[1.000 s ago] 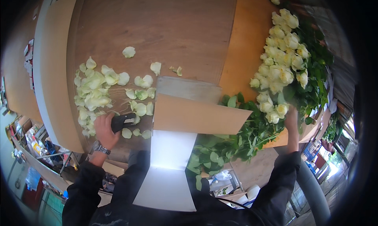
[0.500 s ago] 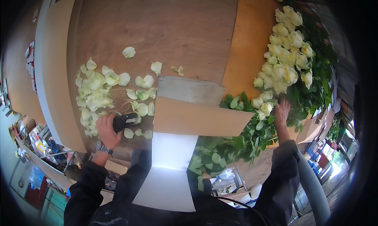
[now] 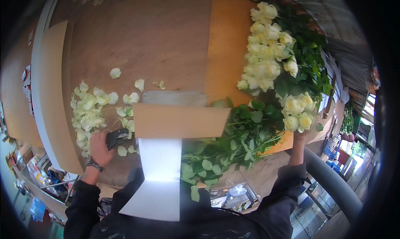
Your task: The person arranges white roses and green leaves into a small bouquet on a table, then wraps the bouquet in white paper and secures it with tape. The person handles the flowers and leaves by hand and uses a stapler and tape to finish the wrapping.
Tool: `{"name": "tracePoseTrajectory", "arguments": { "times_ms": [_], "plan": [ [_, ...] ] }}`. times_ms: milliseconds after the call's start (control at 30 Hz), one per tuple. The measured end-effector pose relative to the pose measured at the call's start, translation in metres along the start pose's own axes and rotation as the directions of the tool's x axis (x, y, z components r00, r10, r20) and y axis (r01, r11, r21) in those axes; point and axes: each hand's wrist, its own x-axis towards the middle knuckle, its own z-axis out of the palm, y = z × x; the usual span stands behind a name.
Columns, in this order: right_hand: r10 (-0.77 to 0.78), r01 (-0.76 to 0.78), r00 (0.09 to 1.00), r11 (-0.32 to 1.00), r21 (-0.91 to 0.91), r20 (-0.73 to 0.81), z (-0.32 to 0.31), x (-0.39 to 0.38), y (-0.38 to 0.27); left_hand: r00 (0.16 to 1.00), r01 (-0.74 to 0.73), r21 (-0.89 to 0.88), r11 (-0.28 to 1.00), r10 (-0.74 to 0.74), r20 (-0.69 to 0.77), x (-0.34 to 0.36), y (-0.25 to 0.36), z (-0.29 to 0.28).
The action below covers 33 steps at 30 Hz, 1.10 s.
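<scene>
At lower left, the left hand (image 3: 101, 148) grips a black stapler (image 3: 117, 139) beside loose petals (image 3: 89, 114); at right, the right hand (image 3: 300, 138) seems closed beneath a bunch of roses (image 3: 298, 110), likely sparing the blooms.

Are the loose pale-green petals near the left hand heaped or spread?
Both: loose pale-green petals overlap in a heap; several lie apart.

Brown wooden desk (image 3: 137, 39), shown at centre | cluttered rack (image 3: 39, 176), seen at lower left | grey sheeting (image 3: 333, 16), visible upper right | bright light (image 3: 359, 149), seen far right
</scene>
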Motion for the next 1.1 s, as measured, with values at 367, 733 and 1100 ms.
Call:
{"name": "tracePoseTrajectory", "arguments": {
  "times_ms": [367,733,1100],
  "plan": [
    [0.247,-0.219,0.969,0.884,0.412,-0.015,-0.043,-0.004,-0.030,0.892,-0.425,-0.749,0.508,0.378,-0.250,0.134,0.236,-0.174],
    [0.263,-0.294,0.954,0.705,0.645,0.148,-0.065,0.006,-0.043,0.572,0.575,-0.756,0.312,0.508,0.644,0.257,0.529,0.002],
    [0.141,-0.303,0.952,0.546,0.781,0.271,-0.089,0.066,-0.047,0.447,0.783,-0.538,-0.311,0.884,0.139,0.227,0.561,-0.038]
  ]
}}
